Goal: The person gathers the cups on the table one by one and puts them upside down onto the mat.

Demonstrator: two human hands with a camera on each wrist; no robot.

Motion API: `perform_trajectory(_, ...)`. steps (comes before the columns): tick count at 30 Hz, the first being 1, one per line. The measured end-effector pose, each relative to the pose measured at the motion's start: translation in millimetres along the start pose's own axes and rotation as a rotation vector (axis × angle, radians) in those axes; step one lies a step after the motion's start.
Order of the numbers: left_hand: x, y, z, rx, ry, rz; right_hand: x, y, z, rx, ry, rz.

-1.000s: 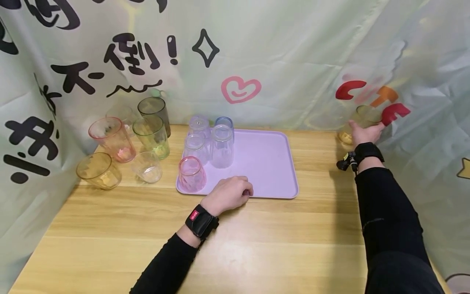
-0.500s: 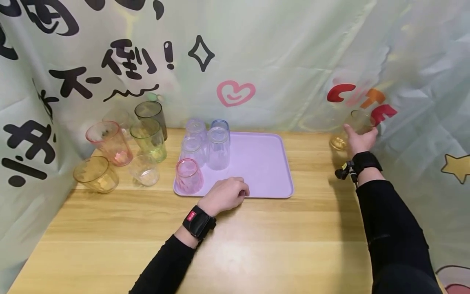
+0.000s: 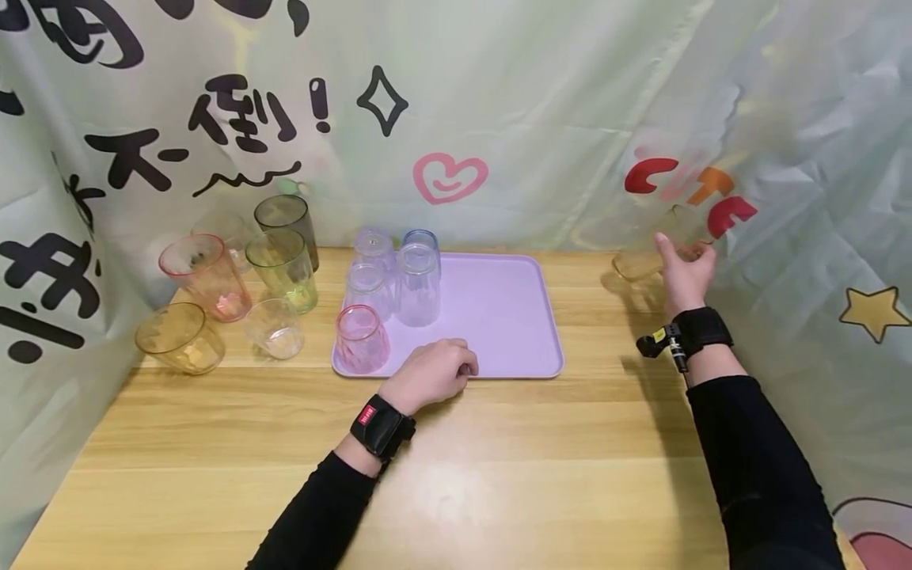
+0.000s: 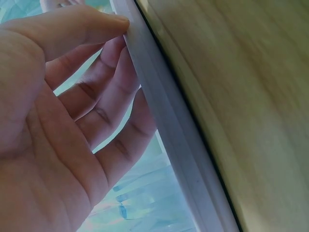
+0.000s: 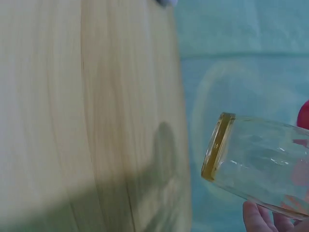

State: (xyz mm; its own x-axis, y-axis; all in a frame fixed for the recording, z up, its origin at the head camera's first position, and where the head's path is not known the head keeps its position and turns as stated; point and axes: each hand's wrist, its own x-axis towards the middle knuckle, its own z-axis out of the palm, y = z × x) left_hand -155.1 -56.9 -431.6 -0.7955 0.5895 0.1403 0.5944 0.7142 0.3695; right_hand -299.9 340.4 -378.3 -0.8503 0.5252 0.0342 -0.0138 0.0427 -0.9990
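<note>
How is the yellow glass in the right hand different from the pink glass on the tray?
The yellow glass is tall; the pink glass is short. The yellow glass is tilted; the pink glass stands straight on the tray. The right hand holds the yellow glass; no hand holds the pink glass. Both are see-through.

The tray (image 3: 499, 317) is plain lilac, the bench (image 3: 456, 475) honey-coloured with streaky wood grain. The far-right glass (image 5: 260, 164) is faintly yellow with an amber base; a small tumbler (image 3: 362, 342) is pink. Pale green cloth (image 3: 556, 95) carries black lettering (image 3: 249, 145), a pink heart (image 3: 450, 158) and a yellow star (image 3: 875, 313).
</note>
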Motion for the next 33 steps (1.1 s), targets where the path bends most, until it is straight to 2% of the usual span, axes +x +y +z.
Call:
perform_trajectory(9, 0.0, -1.8, 1.7, 0.012, 0.002, -0.007, -26.8, -9.3, 16.4, 0.280, -0.152, 0.011)
perform_trajectory(14, 0.3, -0.8, 0.3, 0.009, 0.000, -0.013, -43.6, -17.2, 28.0, 0.406, -0.235, -0.017)
perform_trajectory(18, 0.7, 0.2, -0.2, 0.011, 0.003, -0.014, -59.6, -22.0, 38.4, 0.444, -0.284, -0.022)
perform_trajectory(26, 1.3, 1.4, -0.9, -0.001, 0.012, -0.027, -92.1, -21.7, 62.7, 0.532, -0.406, 0.023)
perform_trajectory(29, 2.9, 1.2, -2.0, -0.014, 0.064, -0.033, -104.1, -18.4, 72.2, 0.561, -0.460, 0.015)
perform_trajectory(33, 6.3, 0.4, -5.2, -0.017, 0.225, -0.034, -118.3, -13.0, 86.3, 0.564, -0.510, 0.021)
